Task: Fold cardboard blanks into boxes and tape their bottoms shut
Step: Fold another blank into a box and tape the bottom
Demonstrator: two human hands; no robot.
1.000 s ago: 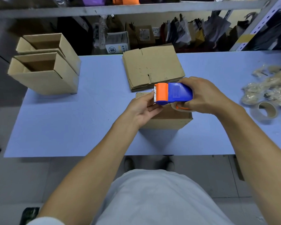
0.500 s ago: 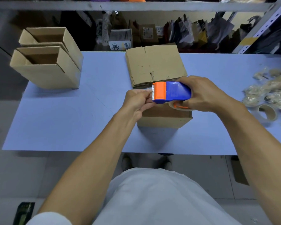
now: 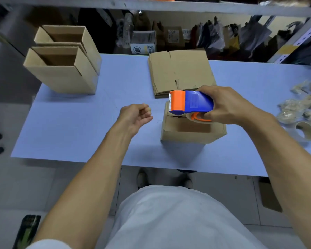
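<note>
**Third box on the table, taping not finished**

Two finished boxes (image 3: 65,69) stand upright, open tops up, at the far left of the table (image 3: 79,132), touching each other. Bottoms not visible, so taped or not can't be confirmed; judging by placement, they look done.

A third folded box (image 3: 192,132) sits near the front centre-right of the table, bottom side up as far as I can tell. Right hand (image 3: 228,106) grips the blue-and-orange tape dispenser (image 3: 190,103), fingers wrapped round its body and the roll, holding it just above the box's far-left top edge. No tape strip is clearly visible across the flaps; too hard to tell.

Left hand (image 3: 135,117) is off the box, hovering over bare table just to its left, fingers loosely curled, apparently holding nothing.

A stack of flat blanks (image 3: 181,72) lies behind the box, several deep, so plenty left to fold and tape. Spent tape wads (image 3: 302,106) and a spare tape roll (image 3: 305,133) sit at the right edge.

Judgement: early to mid task, current box at taping step.
</note>
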